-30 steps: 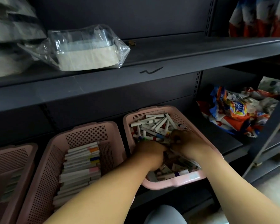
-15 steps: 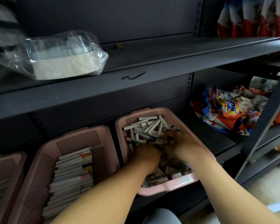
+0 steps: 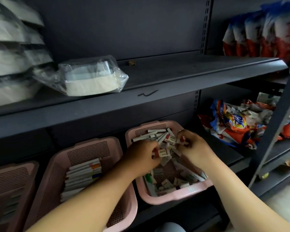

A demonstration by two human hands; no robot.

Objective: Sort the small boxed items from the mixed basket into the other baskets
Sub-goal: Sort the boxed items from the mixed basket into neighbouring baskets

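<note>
Overhead: capped by upper shelf (image 3: 174, 101).
Mixed basket (image 3: 174, 196) top: left open, littered with small boxed items (image 3: 166, 183).
Rightward: blocked by printed bags (image 3: 233, 124).

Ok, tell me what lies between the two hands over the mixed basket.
In the head view, small white boxes fill the gap between left hand and right hand, above the mixed basket.

Our left hand (image 3: 141, 158) grips little boxes (image 3: 162, 153) above the pink mixed basket (image 3: 176, 196). Just right of those fingers, our right hand (image 3: 193, 147) pinches one white box (image 3: 170, 140). Left of our fingers sits another pink basket (image 3: 90, 144) with long thin boxes (image 3: 84, 174) in rows.
</note>
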